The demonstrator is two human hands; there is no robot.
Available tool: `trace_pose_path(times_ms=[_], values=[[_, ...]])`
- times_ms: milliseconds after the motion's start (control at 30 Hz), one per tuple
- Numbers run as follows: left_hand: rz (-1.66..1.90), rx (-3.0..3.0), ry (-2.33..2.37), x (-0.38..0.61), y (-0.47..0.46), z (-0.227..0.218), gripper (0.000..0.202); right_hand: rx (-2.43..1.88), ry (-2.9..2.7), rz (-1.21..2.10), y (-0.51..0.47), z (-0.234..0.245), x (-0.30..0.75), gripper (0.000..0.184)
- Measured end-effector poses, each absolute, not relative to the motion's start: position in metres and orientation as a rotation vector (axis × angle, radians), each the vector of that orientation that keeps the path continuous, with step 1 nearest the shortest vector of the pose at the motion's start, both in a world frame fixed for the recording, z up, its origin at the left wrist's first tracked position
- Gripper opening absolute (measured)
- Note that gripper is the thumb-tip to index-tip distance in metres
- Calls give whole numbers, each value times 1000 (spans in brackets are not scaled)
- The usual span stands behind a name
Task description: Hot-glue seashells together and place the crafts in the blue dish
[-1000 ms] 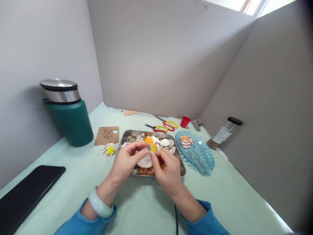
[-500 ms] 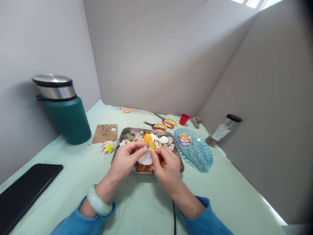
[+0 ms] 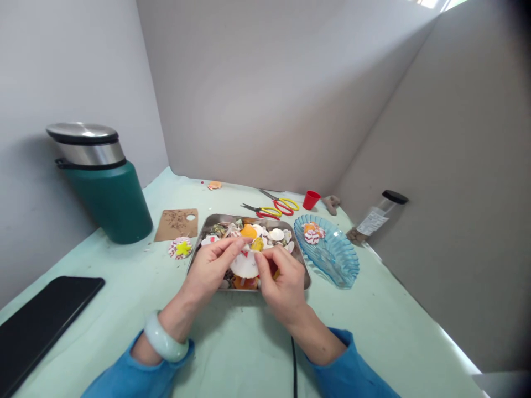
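Observation:
My left hand (image 3: 211,266) and my right hand (image 3: 281,281) meet over the near edge of a metal tray (image 3: 206,228) full of seashells. Between their fingertips they pinch a white scallop shell (image 3: 244,266), which sits just above the tray. A small red piece shows at the shell's upper edge, by my left fingertips. An orange shell (image 3: 248,230) and several white ones lie in the tray behind it. A pale green bangle (image 3: 163,339) is on my left wrist, and both sleeves are blue.
A blue glass dish (image 3: 334,260) holding a red-and-white shell stands right of the tray. Two scissors (image 3: 274,209), a red cup (image 3: 311,199) and a lying bottle (image 3: 375,218) are behind. At left are a green jug (image 3: 104,190), brown card (image 3: 177,224), decorated shell (image 3: 180,247) and black tablet (image 3: 41,320).
Both hands have kept their pinch on the white shell. It has turned a little, so more of its face and the red piece show. The view has drifted slightly.

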State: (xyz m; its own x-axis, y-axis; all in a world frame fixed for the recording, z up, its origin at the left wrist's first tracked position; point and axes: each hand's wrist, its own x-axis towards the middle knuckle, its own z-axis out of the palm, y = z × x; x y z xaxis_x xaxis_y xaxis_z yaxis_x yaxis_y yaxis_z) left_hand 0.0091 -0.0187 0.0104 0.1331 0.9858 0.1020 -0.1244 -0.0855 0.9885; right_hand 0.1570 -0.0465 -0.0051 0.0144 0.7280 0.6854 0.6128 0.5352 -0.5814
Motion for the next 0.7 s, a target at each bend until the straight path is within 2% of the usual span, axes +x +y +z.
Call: trace_pose_path(times_ms=[200, 700], values=[[1179, 1140, 866, 9, -17, 4, 26, -1131, -1696, 122, -48, -5, 156, 20], [1246, 1100, 914, 9, -14, 3, 25, -1157, -1788, 48, -47, -6, 154, 23]])
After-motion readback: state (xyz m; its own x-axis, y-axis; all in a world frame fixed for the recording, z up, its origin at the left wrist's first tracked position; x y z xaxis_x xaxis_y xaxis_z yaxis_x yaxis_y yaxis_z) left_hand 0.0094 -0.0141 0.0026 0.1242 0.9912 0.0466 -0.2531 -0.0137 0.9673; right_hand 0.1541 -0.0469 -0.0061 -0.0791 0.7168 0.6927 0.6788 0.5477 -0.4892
